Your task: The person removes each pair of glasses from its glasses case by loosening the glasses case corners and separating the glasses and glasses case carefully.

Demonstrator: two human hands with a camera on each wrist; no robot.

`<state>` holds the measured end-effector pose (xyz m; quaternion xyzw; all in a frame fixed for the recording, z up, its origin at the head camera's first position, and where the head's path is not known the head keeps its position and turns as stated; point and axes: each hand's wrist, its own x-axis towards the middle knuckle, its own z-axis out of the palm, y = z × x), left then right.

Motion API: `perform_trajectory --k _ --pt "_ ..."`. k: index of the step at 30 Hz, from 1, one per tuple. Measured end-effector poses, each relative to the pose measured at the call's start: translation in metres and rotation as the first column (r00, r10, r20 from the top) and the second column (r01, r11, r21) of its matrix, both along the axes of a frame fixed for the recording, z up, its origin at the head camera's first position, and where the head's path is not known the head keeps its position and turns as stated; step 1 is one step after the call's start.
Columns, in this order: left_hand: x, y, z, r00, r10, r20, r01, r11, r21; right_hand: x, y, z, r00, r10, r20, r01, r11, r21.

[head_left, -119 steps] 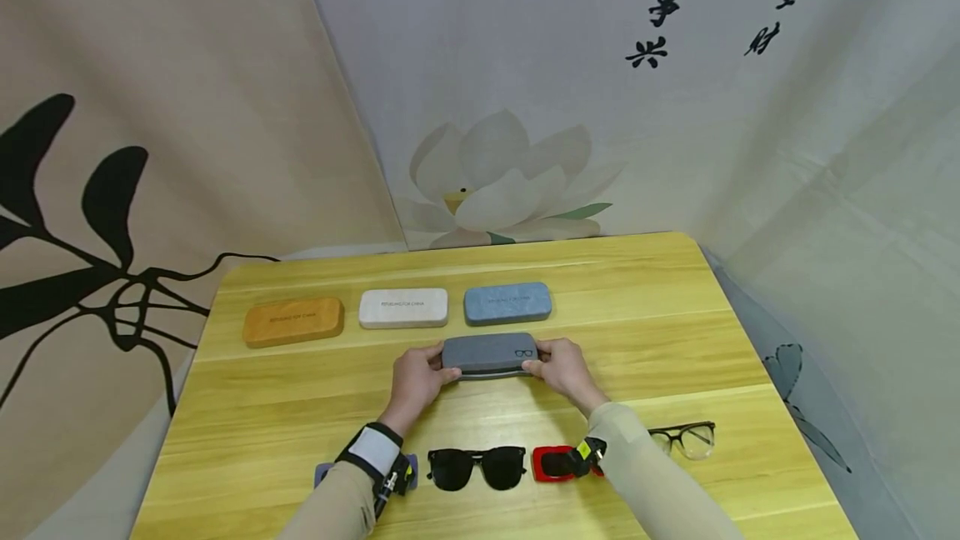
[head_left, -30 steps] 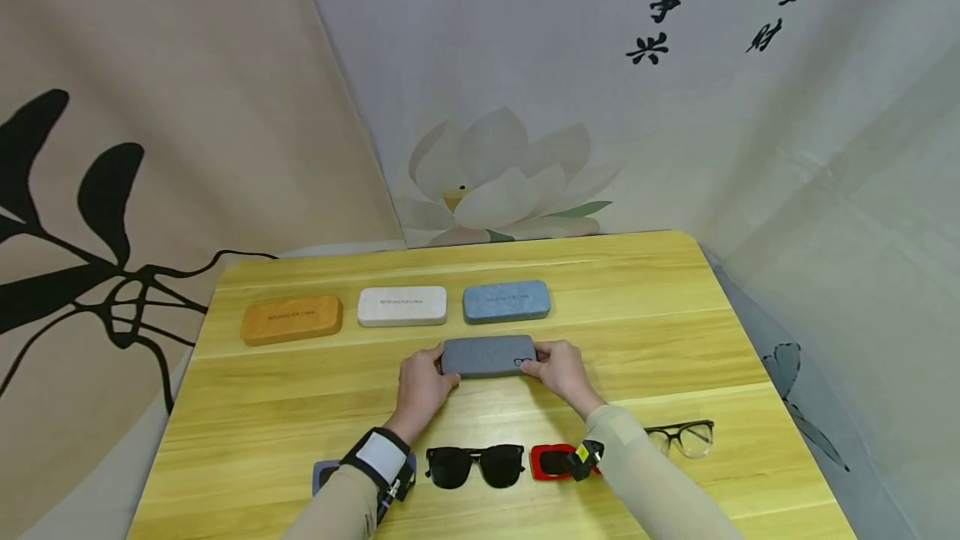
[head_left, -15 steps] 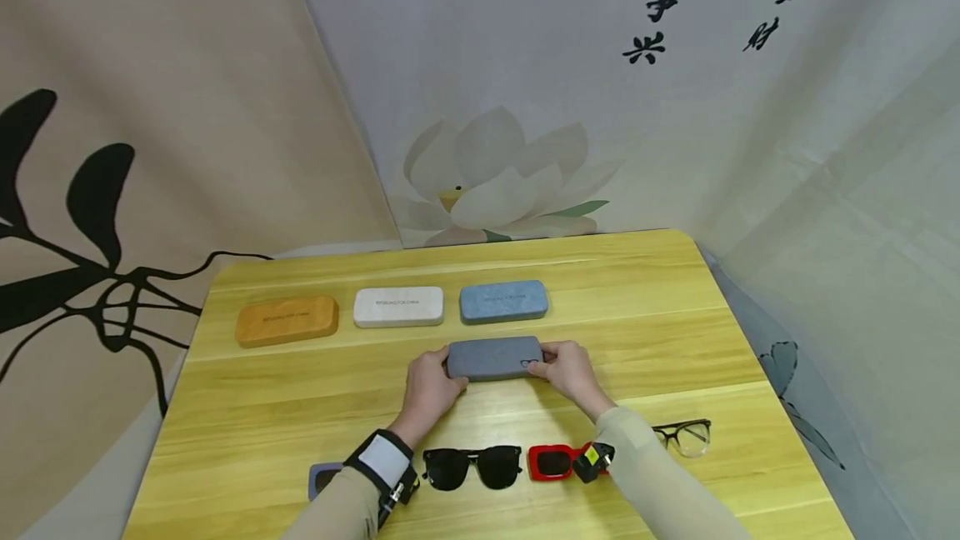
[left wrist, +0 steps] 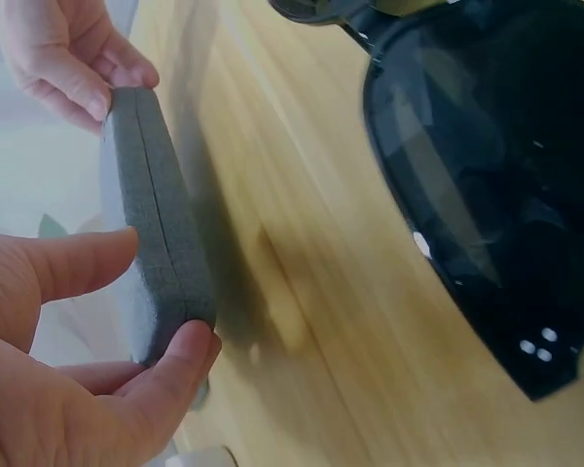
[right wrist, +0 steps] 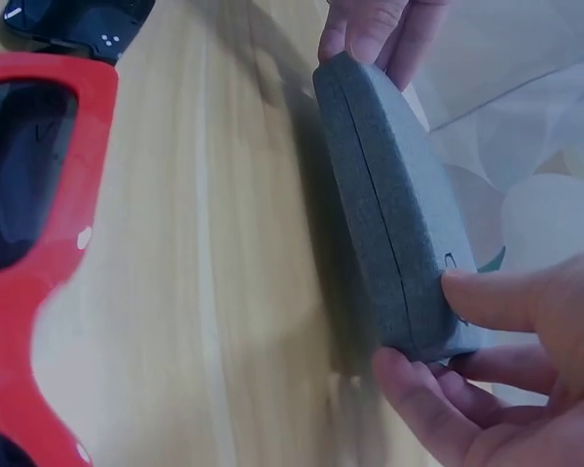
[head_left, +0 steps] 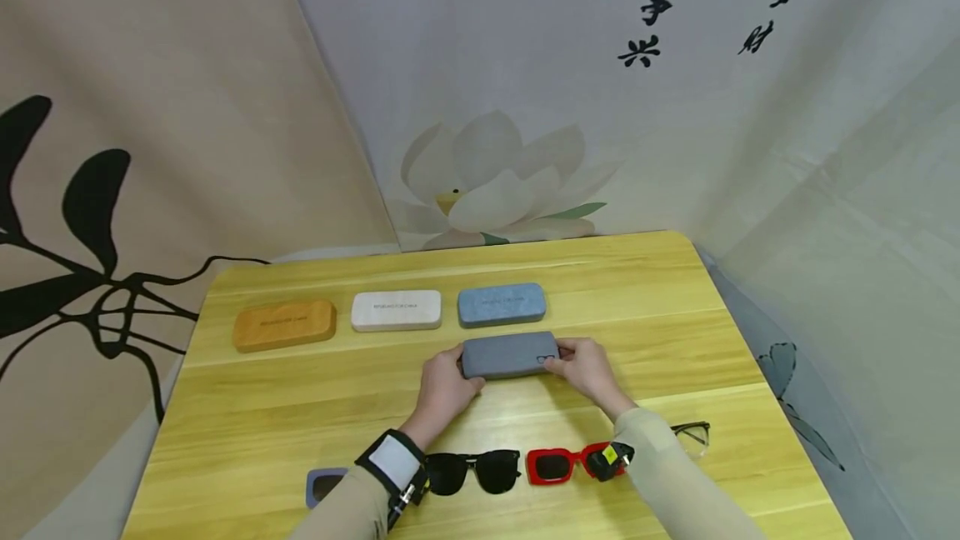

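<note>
A grey glasses case (head_left: 502, 357) with a small glasses print at its right end is closed, lid flush along the seam in both wrist views. My left hand (head_left: 442, 392) grips its left end between thumb and fingers. The right end is pinched by my right hand (head_left: 592, 372), its thumb (right wrist: 496, 297) on the lid beside the print. In the wrist views the case looks tilted and casts a shadow on the wood, seemingly just above it. Nearer me lie black sunglasses (head_left: 497, 472) and red-framed sunglasses (head_left: 550, 467), the latter partly behind the right wrist camera.
Along the back of the table (head_left: 255, 423) stand an orange case (head_left: 285, 325), a white case (head_left: 396, 311) and a blue case (head_left: 501, 305). Blue-framed sunglasses (head_left: 324, 486) are partly hidden by my left sleeve; clear glasses (head_left: 693, 433) by my right.
Four seconds ago a narrow gap showed along the front of the grey case; it has since closed. Over the last second both hands have shifted the case slightly right.
</note>
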<state>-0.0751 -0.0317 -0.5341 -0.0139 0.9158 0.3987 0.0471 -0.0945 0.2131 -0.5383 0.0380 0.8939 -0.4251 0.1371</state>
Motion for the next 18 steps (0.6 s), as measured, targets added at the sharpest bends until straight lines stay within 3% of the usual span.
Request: perform_trajectory --k 11,18 --pt "-0.003 0.015 0.006 1.000 -0.026 0.006 0.025 0.996 0.085 -0.001 0.018 0.012 1.000 -0.005 -0.003 0.005 1.000 -0.009" --pt "-0.008 0.025 0.011 0.997 -0.069 -0.015 0.070 0.994 0.085 -0.004 0.029 0.012 1.000 -0.020 -0.022 0.019 1.000 -0.023"
